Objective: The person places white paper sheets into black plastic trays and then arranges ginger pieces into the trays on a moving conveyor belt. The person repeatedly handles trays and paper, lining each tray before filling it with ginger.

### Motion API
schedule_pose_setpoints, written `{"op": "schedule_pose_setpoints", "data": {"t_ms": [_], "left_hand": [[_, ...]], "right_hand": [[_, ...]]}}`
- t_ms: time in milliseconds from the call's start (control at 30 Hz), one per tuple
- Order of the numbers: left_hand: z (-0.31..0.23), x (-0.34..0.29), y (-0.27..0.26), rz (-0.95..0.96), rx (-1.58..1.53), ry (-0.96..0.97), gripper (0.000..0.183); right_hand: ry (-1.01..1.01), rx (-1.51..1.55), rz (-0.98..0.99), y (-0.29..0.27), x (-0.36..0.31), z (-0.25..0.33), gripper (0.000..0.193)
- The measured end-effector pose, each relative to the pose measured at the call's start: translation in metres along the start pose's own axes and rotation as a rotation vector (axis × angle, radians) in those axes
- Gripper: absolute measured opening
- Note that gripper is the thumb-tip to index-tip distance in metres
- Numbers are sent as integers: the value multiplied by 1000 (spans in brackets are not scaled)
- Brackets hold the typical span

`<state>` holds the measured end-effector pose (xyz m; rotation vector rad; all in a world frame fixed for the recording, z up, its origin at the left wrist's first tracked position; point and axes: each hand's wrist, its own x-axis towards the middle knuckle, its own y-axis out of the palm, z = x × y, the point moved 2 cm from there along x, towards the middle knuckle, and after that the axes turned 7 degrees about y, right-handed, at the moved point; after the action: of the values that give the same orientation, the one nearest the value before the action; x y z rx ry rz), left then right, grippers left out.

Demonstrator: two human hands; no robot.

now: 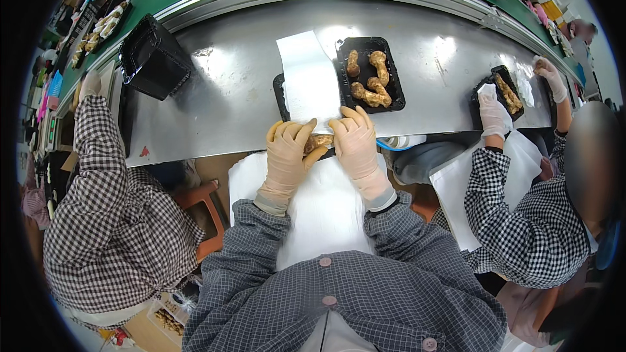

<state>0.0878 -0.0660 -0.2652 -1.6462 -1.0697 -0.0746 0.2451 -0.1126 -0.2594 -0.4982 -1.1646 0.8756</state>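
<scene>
One mushroom (318, 144), left hand (285, 160) pinching it; right hand (357, 153) pinching paper (312, 81) near end (seemingly wrapping); next fold is needing even tension.

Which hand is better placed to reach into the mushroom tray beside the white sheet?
Probably the right hand: it is nearer that tray; the left hand lies farther left, curled around a brown piece.
</scene>
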Motion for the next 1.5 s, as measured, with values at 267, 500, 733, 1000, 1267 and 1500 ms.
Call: {"op": "schedule_pose_setpoints", "data": {"t_ms": [267, 500, 733, 1000, 1267, 1500], "left_hand": [[-18, 10, 7, 11, 131, 73, 31], [-17, 10, 19, 12, 181, 117, 30], [-7, 17, 28, 23, 66, 38, 32], [0, 22, 22, 13, 82, 5, 28], [2, 25, 20, 1, 85, 4, 29], [4, 29, 18, 27, 9, -6, 26]], "right_hand": [[66, -251, 80, -33, 47, -66, 27], [50, -407, 289, -31, 68, -85, 27], [310, 749, 373, -32, 59, -72, 35], [-101, 374, 550, 1, 55, -67, 36], [-162, 342, 565, -1, 59, -62, 33], [-110, 237, 565, 6, 60, -52, 22]]}}
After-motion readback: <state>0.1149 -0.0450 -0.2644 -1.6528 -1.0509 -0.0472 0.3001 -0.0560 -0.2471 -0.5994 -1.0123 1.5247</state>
